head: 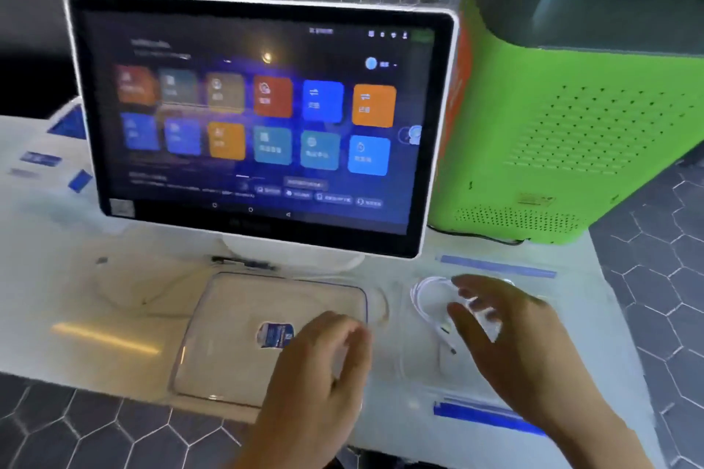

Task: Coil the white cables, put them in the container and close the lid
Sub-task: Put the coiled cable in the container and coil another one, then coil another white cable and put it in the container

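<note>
A coiled white cable lies inside a clear container with blue latches on the right of the white counter. My right hand hovers over that container with its fingers spread and holds nothing. A clear flat lid with a blue sticker lies at the centre front. My left hand is over the lid's right corner, fingers loosely bent; motion blur hides whether it touches the lid. A second white cable lies loose on the counter to the left.
A touchscreen monitor on a white stand rises right behind the lid. A green machine fills the back right. Blue cards lie at the far left. The counter's front edge borders a dark hexagon-tiled floor.
</note>
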